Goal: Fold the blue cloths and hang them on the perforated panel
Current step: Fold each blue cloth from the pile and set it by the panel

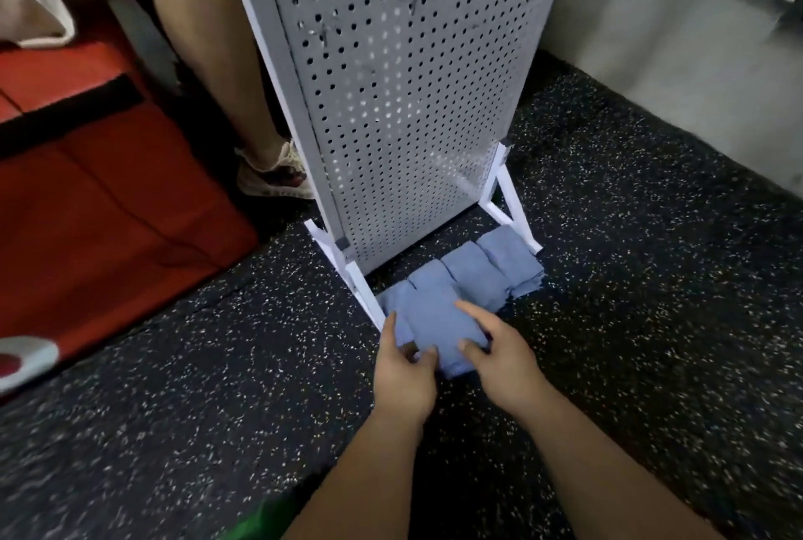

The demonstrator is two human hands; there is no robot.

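We pinch the nearest blue cloth point(439, 322), left hand point(406, 372) and right hand point(499, 361). It lies below the perforated panel point(404, 83).

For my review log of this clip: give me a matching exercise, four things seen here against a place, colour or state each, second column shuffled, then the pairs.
1 near cloth
2 panel
3 mat
4 shoe

A red, at far left
B held by left hand and right hand
C upright, full of holes
D by the panel's left edge

Pairs: 1-B, 2-C, 3-A, 4-D
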